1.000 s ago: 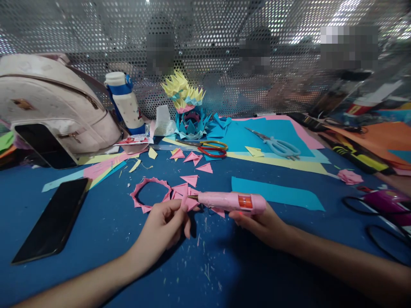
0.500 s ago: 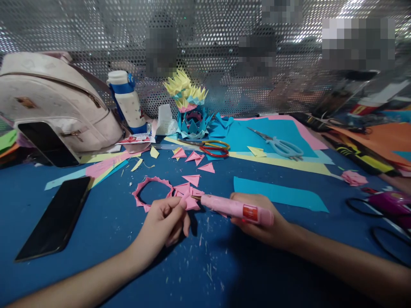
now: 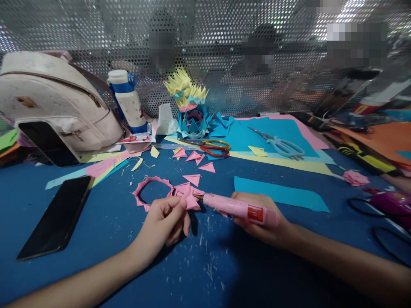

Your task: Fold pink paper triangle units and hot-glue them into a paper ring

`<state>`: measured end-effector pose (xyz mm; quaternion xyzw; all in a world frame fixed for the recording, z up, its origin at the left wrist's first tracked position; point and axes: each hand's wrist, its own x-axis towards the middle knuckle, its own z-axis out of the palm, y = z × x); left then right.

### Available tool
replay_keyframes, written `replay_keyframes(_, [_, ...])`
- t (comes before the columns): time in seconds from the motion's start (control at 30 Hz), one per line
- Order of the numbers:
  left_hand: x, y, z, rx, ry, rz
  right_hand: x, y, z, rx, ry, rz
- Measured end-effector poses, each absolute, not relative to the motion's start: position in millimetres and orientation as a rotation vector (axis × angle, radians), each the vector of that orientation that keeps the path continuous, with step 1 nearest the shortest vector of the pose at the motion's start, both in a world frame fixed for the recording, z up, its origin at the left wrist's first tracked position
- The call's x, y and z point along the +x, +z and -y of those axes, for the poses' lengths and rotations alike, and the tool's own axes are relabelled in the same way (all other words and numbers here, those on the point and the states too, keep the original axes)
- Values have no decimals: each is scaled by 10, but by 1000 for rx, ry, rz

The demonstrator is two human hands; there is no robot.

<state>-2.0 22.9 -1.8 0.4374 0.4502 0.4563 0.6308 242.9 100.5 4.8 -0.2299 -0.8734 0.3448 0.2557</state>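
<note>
My left hand point(image 3: 165, 222) pinches a small folded pink paper piece point(image 3: 193, 201) between thumb and forefinger, just above the table. Wrapped round a pink glue gun point(image 3: 231, 207) is my right hand point(image 3: 265, 233). The gun's metal nozzle points left and sits close to the pink piece; whether they touch I cannot tell. A ring of folded pink paper point(image 3: 138, 192) lies left of the pinched piece, partly behind my left hand. Loose pink paper triangles point(image 3: 192, 179) are scattered beyond my fingers. A blue paper strip point(image 3: 282, 194) lies behind my right hand.
A black phone point(image 3: 54, 218) lies at left, near a backpack point(image 3: 64, 102) and a bottle point(image 3: 126, 100). Scissors point(image 3: 212, 147), pale blue scissors point(image 3: 284, 146) and a folded-paper model point(image 3: 189, 102) stand or lie at the back. A purple tool point(image 3: 391, 205) is at right.
The glue gun and my right hand have shifted slightly right, drawing the nozzle back a little from the pinched paper. My left hand stays nearly still.
</note>
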Motion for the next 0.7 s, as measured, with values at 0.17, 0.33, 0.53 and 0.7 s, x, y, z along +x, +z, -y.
replay_keyframes(0.17, [-12, -3, -222, 1038, 1043, -1058, 2426, 46, -1009, -560, 921, 2359])
replay_keyframes(0.33, [-21, -4, -211, 1017, 1050, -1052, 2416, 44, -1018, -543, 913, 2347])
replay_keyframes(0.53, [-9, -11, -214, 993, 1057, -1047, 2421, 31, -1016, -555, 940, 2360])
replay_keyframes(0.7, [-8, -13, -220, 995, 1058, -1065, 2424, 28, -1016, -549, 974, 2362])
